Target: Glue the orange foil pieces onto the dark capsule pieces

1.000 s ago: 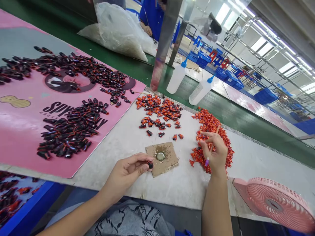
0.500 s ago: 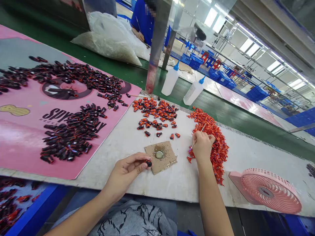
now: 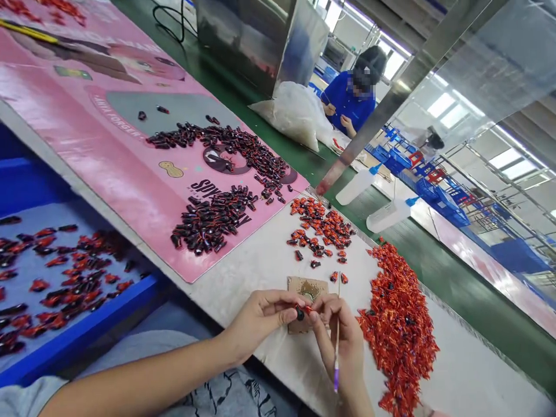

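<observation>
My left hand (image 3: 260,318) pinches a small black piece (image 3: 299,314) between thumb and fingers, just in front of a brown cardboard square (image 3: 309,288). My right hand (image 3: 341,339) is closed beside it, its fingertips pinching a small red piece (image 3: 309,310) against the black one. A thin stick with a purple end (image 3: 336,347) also runs through that hand. To the right of my right hand lies a big heap of red pieces (image 3: 397,330). A smaller scatter of red-and-black pieces (image 3: 324,229) sits behind the cardboard.
Several piles of dark finished pieces (image 3: 212,217) lie on a pink printed sheet (image 3: 130,168) to the left. A blue tray (image 3: 65,284) with more pieces sits at lower left. Two white squeeze bottles (image 3: 373,200) stand near a green belt (image 3: 438,272). A person in blue (image 3: 347,104) works behind.
My right hand left the red heap and came to my left hand with a red piece. The camera swung left, and the pink fan dropped out of sight.
</observation>
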`<action>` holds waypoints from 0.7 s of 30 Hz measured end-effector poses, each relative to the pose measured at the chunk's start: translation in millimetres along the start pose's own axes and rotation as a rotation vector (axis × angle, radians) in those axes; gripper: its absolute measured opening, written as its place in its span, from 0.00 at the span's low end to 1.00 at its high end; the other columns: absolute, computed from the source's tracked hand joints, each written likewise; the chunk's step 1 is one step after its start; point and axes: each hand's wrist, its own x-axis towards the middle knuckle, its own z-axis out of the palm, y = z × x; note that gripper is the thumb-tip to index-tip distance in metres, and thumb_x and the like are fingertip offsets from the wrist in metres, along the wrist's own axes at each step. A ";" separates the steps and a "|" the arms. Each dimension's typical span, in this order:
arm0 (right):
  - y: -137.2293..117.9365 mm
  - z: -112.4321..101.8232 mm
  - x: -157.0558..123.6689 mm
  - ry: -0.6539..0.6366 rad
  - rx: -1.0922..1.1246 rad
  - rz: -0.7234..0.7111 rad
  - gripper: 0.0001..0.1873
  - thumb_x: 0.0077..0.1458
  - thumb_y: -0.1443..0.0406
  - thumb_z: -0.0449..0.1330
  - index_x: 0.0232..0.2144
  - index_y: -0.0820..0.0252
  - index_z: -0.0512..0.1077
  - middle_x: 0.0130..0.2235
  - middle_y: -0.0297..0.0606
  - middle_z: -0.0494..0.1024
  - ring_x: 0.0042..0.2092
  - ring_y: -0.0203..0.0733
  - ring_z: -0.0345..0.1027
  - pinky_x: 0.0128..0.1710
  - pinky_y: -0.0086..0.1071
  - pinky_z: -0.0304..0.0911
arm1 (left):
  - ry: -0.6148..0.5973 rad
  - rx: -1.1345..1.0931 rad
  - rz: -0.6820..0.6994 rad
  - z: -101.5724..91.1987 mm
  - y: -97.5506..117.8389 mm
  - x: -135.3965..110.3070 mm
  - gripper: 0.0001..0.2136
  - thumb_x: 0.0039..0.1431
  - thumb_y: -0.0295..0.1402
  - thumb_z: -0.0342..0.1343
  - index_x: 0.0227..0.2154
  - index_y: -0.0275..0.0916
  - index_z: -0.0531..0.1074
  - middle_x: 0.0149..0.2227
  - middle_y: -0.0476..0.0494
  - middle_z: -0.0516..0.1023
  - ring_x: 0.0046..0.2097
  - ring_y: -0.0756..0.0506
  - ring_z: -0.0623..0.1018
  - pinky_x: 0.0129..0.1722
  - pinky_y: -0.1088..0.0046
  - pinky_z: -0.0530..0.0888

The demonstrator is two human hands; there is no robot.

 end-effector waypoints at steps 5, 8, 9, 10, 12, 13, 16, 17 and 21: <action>3.0 4.2 -0.8 0.152 -0.350 -0.287 0.10 0.61 0.74 0.57 0.41 0.58 0.74 0.36 0.41 0.80 0.38 0.39 0.76 0.37 0.28 0.74 | 0.053 -0.134 -0.083 4.0 -2.6 2.4 0.17 0.34 0.43 0.76 0.27 0.40 0.83 0.33 0.44 0.85 0.36 0.46 0.81 0.41 0.72 0.79; 0.4 4.5 -1.4 0.131 -0.356 -0.313 0.11 0.62 0.73 0.57 0.45 0.58 0.74 0.39 0.44 0.81 0.40 0.41 0.78 0.38 0.31 0.76 | 0.057 -0.213 -0.098 5.3 1.4 1.5 0.16 0.35 0.40 0.76 0.28 0.39 0.83 0.32 0.43 0.85 0.36 0.45 0.82 0.41 0.67 0.80; -1.2 4.3 -1.6 0.123 -0.344 -0.309 0.12 0.62 0.72 0.58 0.47 0.58 0.74 0.39 0.44 0.82 0.41 0.42 0.78 0.37 0.31 0.77 | 0.054 -0.227 -0.097 5.5 3.0 0.8 0.15 0.36 0.40 0.76 0.28 0.39 0.83 0.32 0.43 0.85 0.36 0.45 0.82 0.42 0.66 0.80; -3.1 4.0 -1.9 0.121 -0.328 -0.302 0.13 0.62 0.71 0.58 0.48 0.57 0.74 0.40 0.44 0.82 0.41 0.42 0.79 0.37 0.32 0.77 | 0.051 -0.227 -0.093 5.8 4.6 0.1 0.14 0.37 0.40 0.76 0.28 0.40 0.83 0.33 0.43 0.85 0.36 0.45 0.82 0.42 0.66 0.80; -7.4 3.9 -3.3 0.138 -0.302 -0.280 0.14 0.62 0.71 0.59 0.49 0.56 0.73 0.40 0.43 0.82 0.40 0.43 0.79 0.37 0.33 0.78 | 0.054 -0.178 -0.065 6.4 7.2 -1.3 0.14 0.38 0.41 0.76 0.28 0.41 0.83 0.34 0.43 0.85 0.38 0.44 0.82 0.43 0.67 0.80; -9.7 4.1 -4.4 0.156 -0.295 -0.269 0.15 0.61 0.71 0.59 0.49 0.56 0.73 0.39 0.43 0.82 0.40 0.43 0.79 0.38 0.33 0.78 | 0.063 -0.135 -0.037 6.8 8.1 -2.0 0.14 0.38 0.41 0.75 0.28 0.42 0.84 0.34 0.43 0.85 0.39 0.44 0.82 0.43 0.69 0.79; -15.2 6.2 -8.1 0.185 -0.276 -0.262 0.15 0.61 0.70 0.61 0.50 0.56 0.73 0.39 0.42 0.82 0.40 0.43 0.79 0.38 0.33 0.78 | 0.092 -0.016 0.068 8.8 9.6 -3.4 0.12 0.40 0.41 0.75 0.27 0.43 0.84 0.32 0.44 0.83 0.38 0.46 0.81 0.40 0.75 0.77; -16.3 7.2 -9.0 0.176 -0.265 -0.269 0.16 0.61 0.69 0.61 0.51 0.56 0.73 0.40 0.43 0.82 0.40 0.43 0.79 0.38 0.34 0.77 | 0.091 0.007 0.087 9.5 9.9 -3.6 0.11 0.40 0.40 0.74 0.27 0.43 0.84 0.31 0.45 0.83 0.37 0.47 0.80 0.39 0.76 0.77; -16.5 11.2 -9.1 0.109 -0.221 -0.300 0.19 0.62 0.72 0.59 0.54 0.56 0.71 0.40 0.44 0.81 0.42 0.42 0.77 0.38 0.34 0.77 | 0.083 0.062 0.091 11.9 10.7 -3.9 0.08 0.42 0.36 0.74 0.27 0.43 0.84 0.30 0.45 0.81 0.35 0.47 0.79 0.36 0.77 0.76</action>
